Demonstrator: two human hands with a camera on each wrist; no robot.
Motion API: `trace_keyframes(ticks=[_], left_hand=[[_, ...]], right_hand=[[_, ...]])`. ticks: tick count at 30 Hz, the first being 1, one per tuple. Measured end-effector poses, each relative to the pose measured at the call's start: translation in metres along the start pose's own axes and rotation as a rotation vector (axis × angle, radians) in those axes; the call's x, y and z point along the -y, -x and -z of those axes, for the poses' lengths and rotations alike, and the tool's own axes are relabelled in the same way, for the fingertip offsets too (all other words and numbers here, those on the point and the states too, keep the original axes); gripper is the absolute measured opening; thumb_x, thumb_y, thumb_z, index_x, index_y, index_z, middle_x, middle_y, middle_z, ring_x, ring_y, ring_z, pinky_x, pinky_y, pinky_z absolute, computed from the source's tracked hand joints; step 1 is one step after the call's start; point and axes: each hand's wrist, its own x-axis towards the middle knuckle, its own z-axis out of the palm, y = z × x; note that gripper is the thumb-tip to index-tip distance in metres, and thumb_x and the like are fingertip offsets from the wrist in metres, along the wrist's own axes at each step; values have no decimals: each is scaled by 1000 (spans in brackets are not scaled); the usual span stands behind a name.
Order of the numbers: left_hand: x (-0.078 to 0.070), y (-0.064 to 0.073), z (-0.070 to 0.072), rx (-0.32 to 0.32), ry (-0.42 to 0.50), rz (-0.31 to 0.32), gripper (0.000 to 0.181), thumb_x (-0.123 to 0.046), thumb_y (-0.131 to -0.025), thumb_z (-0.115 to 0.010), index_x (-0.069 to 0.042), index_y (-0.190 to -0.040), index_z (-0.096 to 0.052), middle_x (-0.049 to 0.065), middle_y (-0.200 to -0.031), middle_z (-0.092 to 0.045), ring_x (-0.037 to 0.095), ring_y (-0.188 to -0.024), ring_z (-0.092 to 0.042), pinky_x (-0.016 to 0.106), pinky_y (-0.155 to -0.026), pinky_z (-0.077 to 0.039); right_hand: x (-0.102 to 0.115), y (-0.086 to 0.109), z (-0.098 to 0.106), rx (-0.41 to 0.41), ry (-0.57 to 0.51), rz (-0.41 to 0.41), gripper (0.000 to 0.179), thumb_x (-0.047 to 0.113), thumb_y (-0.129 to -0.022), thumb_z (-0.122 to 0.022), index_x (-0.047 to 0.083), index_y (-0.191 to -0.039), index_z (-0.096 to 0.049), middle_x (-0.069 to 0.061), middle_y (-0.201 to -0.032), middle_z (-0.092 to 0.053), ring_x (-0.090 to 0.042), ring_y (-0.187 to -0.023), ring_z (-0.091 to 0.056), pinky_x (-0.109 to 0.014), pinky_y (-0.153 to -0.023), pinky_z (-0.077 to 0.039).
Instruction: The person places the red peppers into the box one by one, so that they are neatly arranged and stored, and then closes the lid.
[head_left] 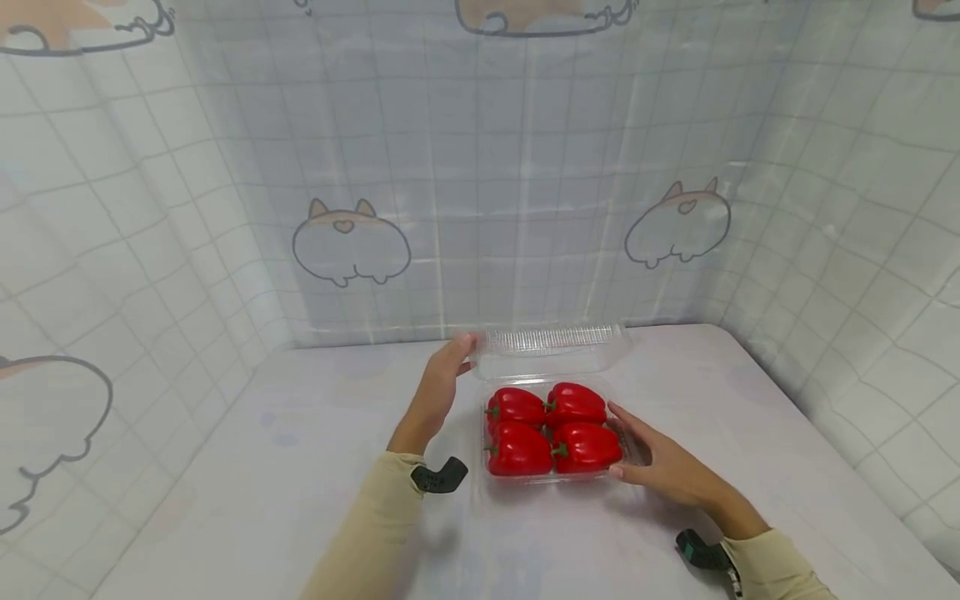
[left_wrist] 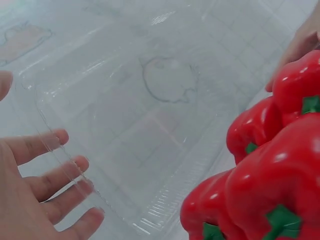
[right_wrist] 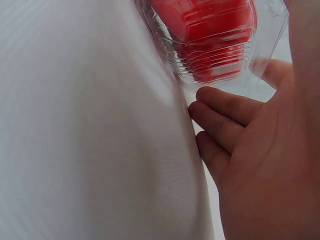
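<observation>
Several red bell peppers point(head_left: 517, 450) with green stems sit in two rows inside a clear plastic clamshell box point(head_left: 528, 479) on the table. Its transparent lid point(head_left: 540, 362) is swung back from the far side. At the lid's left edge is my left hand point(head_left: 442, 379); in the left wrist view its spread fingers point(left_wrist: 52, 187) show along that edge, the thumb apart. My right hand point(head_left: 671, 467) spans the box's right end, thumb near the front corner and a finger near the back. In the right wrist view, the other fingers point(right_wrist: 225, 120) extend beside the box, low by the table.
The white table point(head_left: 315, 417) extends around the box on every side. Behind it and at both sides hang pale gridded curtains point(head_left: 517, 183) printed with cartoon animals. Dark wrist devices point(head_left: 440, 476) are worn over both beige sleeves point(head_left: 375, 517).
</observation>
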Motion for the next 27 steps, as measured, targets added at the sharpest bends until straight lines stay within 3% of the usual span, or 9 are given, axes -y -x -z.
trace_keyframes(ticks=[6,13,18,23,27], left_hand=[[-2,20,-5,-33,-148,-59,53,-49,-105,-43,-14,-141,-57,2,-143,-55,24,-131,-49,53,-109,-39],[4,39,-13,-84,-269,-204,39,-33,-104,-52,-14,-138,-59,1,-139,-57,20,-130,-50,46,-104,-46],[12,50,-18,-121,-335,-272,37,-28,-102,-57,-16,-137,-59,-1,-139,-57,18,-129,-51,46,-104,-47],[15,57,-20,-126,-363,-301,38,-25,-100,-60,-14,-136,-59,1,-142,-55,19,-131,-50,47,-103,-47],[18,65,-23,-130,-376,-286,38,-21,-99,-63,-11,-135,-60,1,-143,-54,18,-132,-49,46,-102,-48]], right_hand=[[-1,0,-1,6,-8,-10,99,52,-82,-75,24,-161,-23,-16,-156,-39,-43,-146,-25,-70,-107,-28],[1,1,2,6,-1,29,96,48,-84,-74,22,-161,-23,-16,-155,-40,-43,-146,-27,-72,-106,-28],[2,2,3,14,-29,49,93,45,-86,-73,20,-161,-23,-18,-155,-40,-45,-145,-27,-71,-107,-28],[-1,4,6,-2,-69,33,87,41,-90,-72,9,-158,-27,-17,-151,-45,-42,-141,-37,-58,-107,-39],[-3,6,15,-34,-117,38,77,35,-95,-68,7,-157,-30,-18,-146,-51,-41,-133,-49,-44,-96,-52]])
